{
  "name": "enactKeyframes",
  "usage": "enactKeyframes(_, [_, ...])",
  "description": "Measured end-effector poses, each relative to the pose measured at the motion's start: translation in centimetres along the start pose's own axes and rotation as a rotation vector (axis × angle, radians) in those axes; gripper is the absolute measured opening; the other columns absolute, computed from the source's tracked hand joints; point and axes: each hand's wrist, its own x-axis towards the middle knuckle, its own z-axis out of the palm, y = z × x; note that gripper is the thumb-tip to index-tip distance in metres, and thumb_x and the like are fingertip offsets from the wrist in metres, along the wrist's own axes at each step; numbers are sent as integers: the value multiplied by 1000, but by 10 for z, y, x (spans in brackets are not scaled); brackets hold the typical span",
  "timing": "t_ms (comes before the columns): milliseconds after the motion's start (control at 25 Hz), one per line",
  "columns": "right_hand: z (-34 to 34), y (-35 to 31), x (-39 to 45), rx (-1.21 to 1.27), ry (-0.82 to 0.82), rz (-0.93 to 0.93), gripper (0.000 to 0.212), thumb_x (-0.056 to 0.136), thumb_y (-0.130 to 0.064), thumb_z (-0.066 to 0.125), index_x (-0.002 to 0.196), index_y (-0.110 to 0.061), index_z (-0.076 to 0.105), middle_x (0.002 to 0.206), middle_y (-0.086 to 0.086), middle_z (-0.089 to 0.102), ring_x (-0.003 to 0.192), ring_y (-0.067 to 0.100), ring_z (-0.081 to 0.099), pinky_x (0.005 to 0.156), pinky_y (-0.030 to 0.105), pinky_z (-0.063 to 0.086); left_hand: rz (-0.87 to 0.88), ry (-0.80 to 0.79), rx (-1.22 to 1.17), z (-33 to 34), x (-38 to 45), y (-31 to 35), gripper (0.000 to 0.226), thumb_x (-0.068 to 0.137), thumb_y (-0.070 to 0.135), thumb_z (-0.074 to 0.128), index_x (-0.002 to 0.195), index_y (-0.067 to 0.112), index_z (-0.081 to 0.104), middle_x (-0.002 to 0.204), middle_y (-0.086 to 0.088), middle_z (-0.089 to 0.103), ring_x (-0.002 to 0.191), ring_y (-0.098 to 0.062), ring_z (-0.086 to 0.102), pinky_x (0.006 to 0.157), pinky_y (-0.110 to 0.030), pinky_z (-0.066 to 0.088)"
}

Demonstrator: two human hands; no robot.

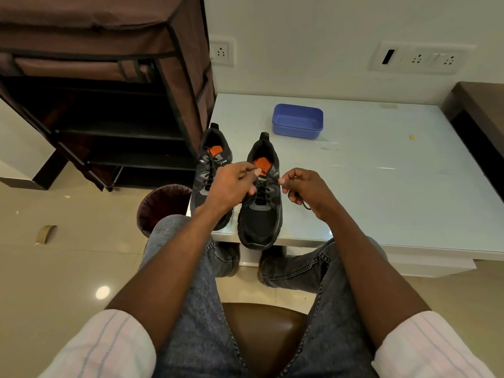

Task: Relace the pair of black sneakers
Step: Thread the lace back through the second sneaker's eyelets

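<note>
Two black sneakers with orange insoles stand side by side at the near left corner of the white table [381, 165], toes toward me. The left sneaker [210, 170] has its black lace threaded through. Over the tongue of the right sneaker [261, 211], my left hand [231, 186] pinches one end of the black lace [263, 186]. My right hand [305, 186] pinches the other end just right of the shoe, and a bit of lace hangs out below the palm. The top eyelets are partly hidden by my fingers.
A blue plastic tub [297, 120] sits on the table behind the shoes. A brown fabric shoe rack [109, 91] stands at the left, with a dark waste bin [161, 205] by the table corner. I sit on a brown stool [261, 331], knees under the table edge.
</note>
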Motion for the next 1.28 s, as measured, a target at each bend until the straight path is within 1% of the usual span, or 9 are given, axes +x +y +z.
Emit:
enactKeyframes(120, [-5, 0, 2, 96, -43, -27, 16, 96, -1, 54, 105, -1, 68, 81, 11, 69, 59, 15, 59, 54, 23, 48, -105, 189, 108, -6, 4, -2, 26, 100, 30, 57, 106, 11, 74, 72, 2, 68, 62, -4, 58, 67, -22, 49])
enactKeyframes(320, [9, 7, 3, -61, 28, -2, 11, 93, -5, 63, 96, 4, 68, 72, 12, 69, 54, 14, 63, 55, 26, 53, -250, 294, 579, -1, 4, -14, 25, 99, 25, 49, 97, 10, 68, 94, -10, 68, 87, -29, 63, 83, -44, 53])
enactKeyframes(440, [17, 10, 4, -104, 73, -23, 9, 93, -9, 65, 91, -2, 71, 71, 8, 69, 54, 13, 62, 54, 23, 51, -113, 303, 770, 1, 6, -17, 29, 90, 18, 59, 116, 10, 68, 121, -13, 57, 114, -32, 52, 99, -46, 42])
enactKeyframes(520, [21, 8, 5, -131, 97, -50, 8, 91, -13, 68, 90, -6, 72, 73, 6, 70, 54, 12, 61, 53, 20, 50, 69, 214, 567, 3, 9, -12, 39, 86, 20, 67, 125, 13, 67, 125, -11, 59, 121, -29, 47, 104, -47, 38])
enactKeyframes(720, [25, 6, 5, -57, 80, -73, 9, 91, -15, 69, 88, -8, 73, 66, 5, 67, 50, 9, 58, 52, 20, 49, 107, -135, 202, 15, 13, -9, 20, 88, 27, 72, 106, 21, 78, 89, 2, 75, 85, -13, 67, 85, -41, 55])
enactKeyframes(880, [28, 9, 9, 29, 93, -34, 13, 92, -18, 69, 89, -6, 74, 66, 5, 67, 52, 10, 59, 53, 22, 50, 62, -121, 147, 16, 15, -13, 13, 91, 18, 70, 99, 20, 79, 88, 2, 76, 85, -10, 68, 84, -34, 55])
enactKeyframes(1040, [36, 12, 14, 82, 161, -12, 19, 93, -23, 68, 80, -9, 70, 67, 9, 64, 55, 14, 58, 56, 26, 47, 63, -54, 215, 22, 23, -19, 14, 92, 17, 65, 87, 16, 78, 79, 2, 73, 77, -13, 65, 78, -41, 55])
enactKeyframes(1160, [45, 18, 17, -252, 365, -48, 23, 88, -34, 72, 85, -12, 64, 80, 2, 62, 68, 14, 57, 64, 26, 44, 96, 87, 336, 23, 29, -22, 18, 92, 13, 62, 85, 12, 78, 81, 0, 74, 75, -15, 60, 83, -37, 51])
enactKeyframes(1280, [51, 22, 15, -495, 322, -34, 37, 82, -43, 74, 103, -15, 63, 97, -2, 55, 81, 14, 54, 71, 26, 39, 123, 83, 425, 23, 32, -24, 18, 92, 14, 61, 91, 10, 79, 86, -5, 75, 80, -21, 58, 82, -38, 48])
